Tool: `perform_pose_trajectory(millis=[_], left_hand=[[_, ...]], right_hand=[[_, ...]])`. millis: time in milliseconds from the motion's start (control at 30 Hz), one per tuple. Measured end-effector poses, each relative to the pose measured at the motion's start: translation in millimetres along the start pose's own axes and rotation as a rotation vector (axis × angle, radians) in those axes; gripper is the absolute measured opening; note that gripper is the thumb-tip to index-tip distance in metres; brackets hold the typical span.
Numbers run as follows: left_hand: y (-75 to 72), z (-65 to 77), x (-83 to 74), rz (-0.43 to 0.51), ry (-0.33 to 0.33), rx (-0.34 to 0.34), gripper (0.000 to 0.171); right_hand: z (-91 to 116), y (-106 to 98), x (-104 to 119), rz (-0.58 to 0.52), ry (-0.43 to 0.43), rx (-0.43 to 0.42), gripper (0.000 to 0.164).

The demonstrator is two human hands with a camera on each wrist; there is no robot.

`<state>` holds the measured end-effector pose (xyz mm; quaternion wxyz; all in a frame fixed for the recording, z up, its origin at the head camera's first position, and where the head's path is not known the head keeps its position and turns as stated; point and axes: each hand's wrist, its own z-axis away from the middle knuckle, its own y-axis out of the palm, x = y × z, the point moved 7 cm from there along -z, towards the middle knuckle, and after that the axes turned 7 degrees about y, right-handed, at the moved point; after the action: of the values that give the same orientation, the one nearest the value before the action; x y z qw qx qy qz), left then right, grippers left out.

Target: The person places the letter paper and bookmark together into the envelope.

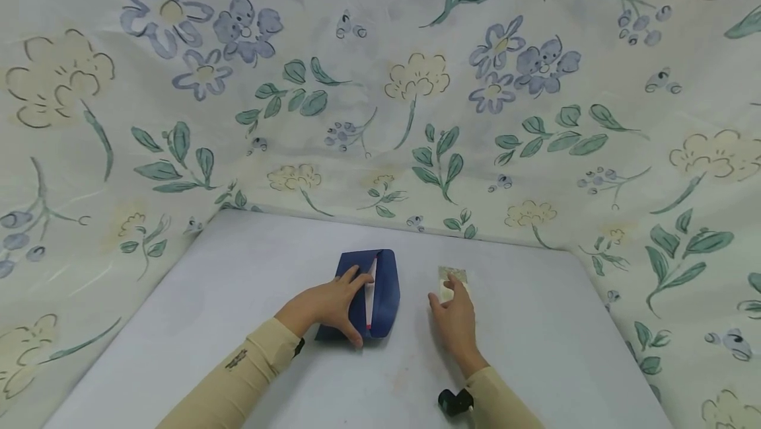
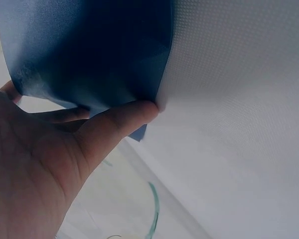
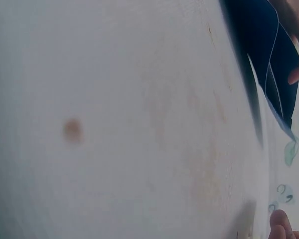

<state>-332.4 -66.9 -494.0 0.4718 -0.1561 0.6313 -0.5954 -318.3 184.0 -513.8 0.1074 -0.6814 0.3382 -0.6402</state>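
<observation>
The pale card (image 1: 446, 293) is on the tabletop (image 1: 523, 330), right under the fingertips of the right hand (image 1: 456, 323), easily the nearer one, thumb and fingers apart. Left hand (image 1: 337, 303) grips the blue envelope (image 1: 388, 293), mouth and flap pointing right, cardwards; both long axes run roughly near-to-far.

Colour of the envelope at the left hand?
The envelope is dark blue, best seen in the head view.

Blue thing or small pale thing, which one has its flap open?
The blue envelope: its flap is open, something pale inside. The small pale thing, partly covered, shows no flap.
</observation>
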Motion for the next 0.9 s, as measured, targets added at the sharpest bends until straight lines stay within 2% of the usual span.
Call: perform_pose_trajectory(millis=[900], left_hand=[[0.2,-6.5,-8.2,0.017,0.010,-0.001,0.121]], right_hand=[[-2.2,-13.0,-15.4,0.046,0.036,-0.004,0.063]])
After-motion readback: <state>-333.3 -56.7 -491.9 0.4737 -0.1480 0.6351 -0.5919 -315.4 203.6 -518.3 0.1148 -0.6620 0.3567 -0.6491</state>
